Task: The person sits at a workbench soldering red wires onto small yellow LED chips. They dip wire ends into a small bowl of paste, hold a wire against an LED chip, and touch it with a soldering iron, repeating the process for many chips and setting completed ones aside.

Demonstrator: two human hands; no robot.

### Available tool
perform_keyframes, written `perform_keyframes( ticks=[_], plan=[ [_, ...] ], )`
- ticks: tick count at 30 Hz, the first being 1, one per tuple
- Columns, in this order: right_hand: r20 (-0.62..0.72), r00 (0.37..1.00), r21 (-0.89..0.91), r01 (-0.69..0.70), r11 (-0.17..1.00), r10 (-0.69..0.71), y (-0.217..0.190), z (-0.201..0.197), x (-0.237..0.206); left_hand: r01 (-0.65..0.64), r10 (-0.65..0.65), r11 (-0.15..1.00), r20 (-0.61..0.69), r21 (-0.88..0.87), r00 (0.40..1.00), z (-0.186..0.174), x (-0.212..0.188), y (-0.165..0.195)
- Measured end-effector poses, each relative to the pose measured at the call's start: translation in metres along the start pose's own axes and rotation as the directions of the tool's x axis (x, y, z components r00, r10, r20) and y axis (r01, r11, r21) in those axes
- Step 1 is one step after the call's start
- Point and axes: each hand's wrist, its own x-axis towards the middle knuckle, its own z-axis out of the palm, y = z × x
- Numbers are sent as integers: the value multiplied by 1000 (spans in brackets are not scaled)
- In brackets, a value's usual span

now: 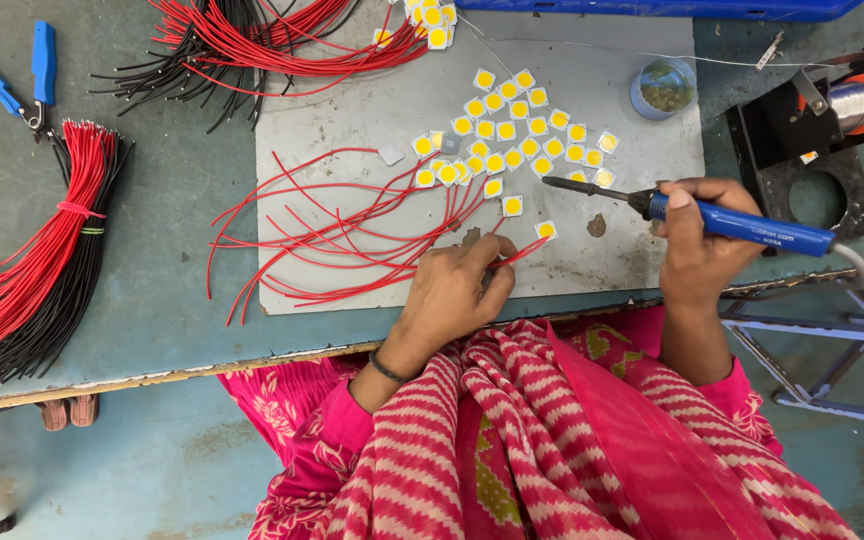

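Between left hand (pixel 449 292) fingertips: one red wire (pixel 518 254) being pinched, tip touching one yellow LED chip (pixel 546 230) on grey sheet (pixel 352 110). Right hand (pixel 694 240) clenching around blue soldering iron (pixel 722 220), tip hovering near chip cluster (pixel 512 130). Small round tin (pixel 664 88) sitting at sheet's far corner, contents unclear. Two wire bundles (pixel 42 250) lying left, well apart. Sheet's near edge lying close to table edge.

A thin red wire (pixel 517 254) is pinched between the left fingers (pixel 487 262), its free end reaching up and right to a small square yellow chip (pixel 546 230) lying flat just beyond the fingertips. A blue-handled soldering iron (pixel 722 220) is gripped by the right fingers (pixel 680 200), nearly level, its dark tip pointing left, above the chip and apart from it.
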Motion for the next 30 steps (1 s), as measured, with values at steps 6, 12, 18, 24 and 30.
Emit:
perform_keyframes(
  ticks=[6,12,18,24,30],
  plan=[
    [28,999,-40,22,999,-21,-3,3,4,11,-9,999,-80,33,997,4,0,0],
    [31,1000,-2,-1,1000,1,-4,9,5,32,-21,995,-113,91,993,4,1,-2],
    [2,1000,20,2,1000,-3,-1,6,-3,11,0,996,-133,85,991,10,-4,-5],
    [14,994,212,101,972,-106,-1,4,-18,34,-43,997,-127,-69,991,12,-9,-12],
    [214,974,233,30,972,-81,-8,29,-34,68,-72,997,-93,-47,993,12,-9,-12]
  ],
)
